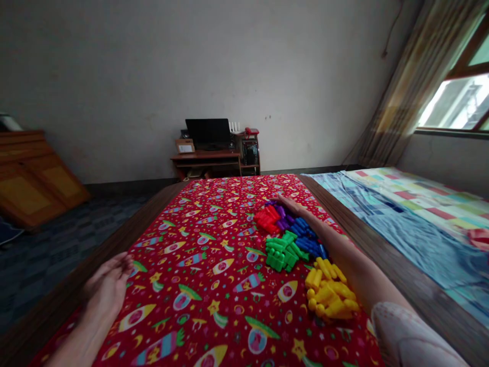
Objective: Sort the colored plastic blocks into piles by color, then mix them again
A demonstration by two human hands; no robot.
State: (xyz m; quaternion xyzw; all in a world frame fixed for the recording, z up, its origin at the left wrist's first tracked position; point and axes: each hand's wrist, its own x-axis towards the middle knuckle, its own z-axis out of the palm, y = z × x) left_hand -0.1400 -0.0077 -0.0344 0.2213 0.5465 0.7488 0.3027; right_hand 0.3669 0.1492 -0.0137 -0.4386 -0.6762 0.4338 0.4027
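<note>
My right hand (290, 204) reaches out at the far end of the toy pieces, its fingers stretched and nothing in its grasp. It lies right beside the purple pieces (283, 220), and my forearm runs along the blue pieces (306, 237). Red pieces (266, 219) form a heap left of the purple ones. Closer to me are green pieces (284, 251), then a pile of yellow pieces (331, 293), some with rounded ends. On the left side of the cloth, my left hand (110, 280) rests with loosely bent fingers, apart from the pieces and visibly holding nothing.
A red cloth (221, 239) printed with rockets and stars covers the dark wooden table (153, 204). Beyond stands a desk (208, 155) with a monitor (208, 133) and a red telephone (251, 132). A bed (405, 224) is at right, a wooden cabinet (36, 178) at left.
</note>
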